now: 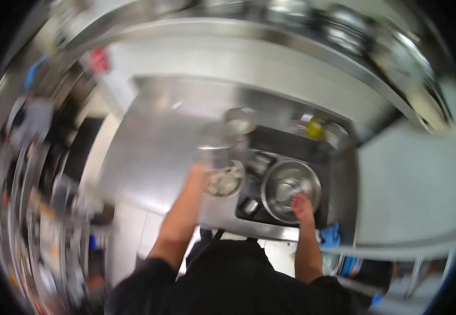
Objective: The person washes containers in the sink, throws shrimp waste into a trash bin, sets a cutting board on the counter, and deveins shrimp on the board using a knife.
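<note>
My left hand [201,167] reaches forward over the steel counter [149,131], at the near side of a blurred metal container [215,137]. Its fingers are smeared by motion. Just beside it stands a round bowl [226,181] with pale pieces inside. My right hand [301,205] is over the near right part of a large metal bowl [271,202] in the sink; its fingers are blurred. Smaller dark metal containers [261,163] lie in the sink, left of the large bowl. Behind, a round container [240,121] holds something pale.
A yellow item [314,128] and a metal bowl [336,135] stand at the sink's back right. A blue cloth [330,236] lies on the front edge. Metalware fills the shelf [207,27] above. At the far left, a person [33,121] is near other equipment.
</note>
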`<state>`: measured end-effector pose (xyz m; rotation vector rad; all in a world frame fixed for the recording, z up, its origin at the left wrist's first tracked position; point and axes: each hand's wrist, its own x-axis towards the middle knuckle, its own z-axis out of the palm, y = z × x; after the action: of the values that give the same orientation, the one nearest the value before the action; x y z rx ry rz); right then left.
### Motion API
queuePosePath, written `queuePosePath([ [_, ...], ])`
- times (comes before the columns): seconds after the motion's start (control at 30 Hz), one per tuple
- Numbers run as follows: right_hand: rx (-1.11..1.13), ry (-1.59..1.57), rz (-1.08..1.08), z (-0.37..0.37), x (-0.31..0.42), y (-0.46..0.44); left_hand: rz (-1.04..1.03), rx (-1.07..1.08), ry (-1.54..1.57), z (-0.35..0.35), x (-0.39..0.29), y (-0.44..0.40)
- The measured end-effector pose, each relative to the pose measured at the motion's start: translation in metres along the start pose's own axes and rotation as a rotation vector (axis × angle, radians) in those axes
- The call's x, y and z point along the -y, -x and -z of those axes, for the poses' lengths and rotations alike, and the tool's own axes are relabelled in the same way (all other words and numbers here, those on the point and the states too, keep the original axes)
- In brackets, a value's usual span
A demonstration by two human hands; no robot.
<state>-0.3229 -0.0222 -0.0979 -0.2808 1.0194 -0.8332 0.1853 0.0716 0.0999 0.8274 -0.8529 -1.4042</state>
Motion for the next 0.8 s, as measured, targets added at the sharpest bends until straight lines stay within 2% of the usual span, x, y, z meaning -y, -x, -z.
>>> queuePosePath([
  [0.07, -0.075, 0.002, 0.098, 0.0, -0.008, 0.05, 0.172, -0.296, 0.0, 0.066, -0.002, 0.035],
  [0.13, -0.275, 0.041, 0.1, -0.038, -0.002, 0.083, 0.26, -0.592, 0.024, 0.139, 0.004, 0.065],
  [0.17, -0.285, 0.052, 0.156, -0.048, 0.007, 0.09, 0.28, -0.712, 0.052, 0.171, 0.008, 0.077],
  [0.27, -0.302, 0.129, 0.321, -0.07, 0.025, 0.113, 0.238, -0.911, 0.116, 0.245, 0.027, 0.11],
  [0.33, -0.302, 0.198, 0.506, -0.093, 0.066, 0.144, 0.26, -0.986, 0.098, 0.236, 0.014, 0.123],
  [0.4, -0.11, 0.408, 0.651, -0.088, 0.127, 0.153, 0.336, -0.944, 0.163, 0.246, 0.015, 0.122],
  [0.47, -0.091, 0.25, 0.755, -0.114, 0.19, 0.182, 0.369, -0.909, 0.191, 0.254, 0.017, 0.123],
  [0.5, -0.227, 0.275, 0.789, -0.125, 0.229, 0.191, 0.36, -0.888, 0.189, 0.254, 0.021, 0.123],
  [0.57, -0.346, 0.174, 1.077, -0.189, 0.29, 0.249, 0.331, -0.853, 0.167, 0.246, 0.023, 0.123],
  [0.6, -0.329, 0.194, 1.115, -0.206, 0.324, 0.271, 0.312, -0.839, 0.145, 0.237, 0.021, 0.123],
  [0.67, -0.323, 0.146, 1.321, -0.226, 0.393, 0.288, 0.292, -0.817, 0.113, 0.217, 0.019, 0.13],
  [0.73, -0.297, 0.146, 1.341, -0.248, 0.45, 0.302, 0.289, -0.802, 0.098, 0.201, 0.021, 0.141],
  [0.8, -0.265, 0.213, 1.237, -0.256, 0.498, 0.304, 0.253, -0.791, 0.095, 0.214, 0.043, 0.152],
])
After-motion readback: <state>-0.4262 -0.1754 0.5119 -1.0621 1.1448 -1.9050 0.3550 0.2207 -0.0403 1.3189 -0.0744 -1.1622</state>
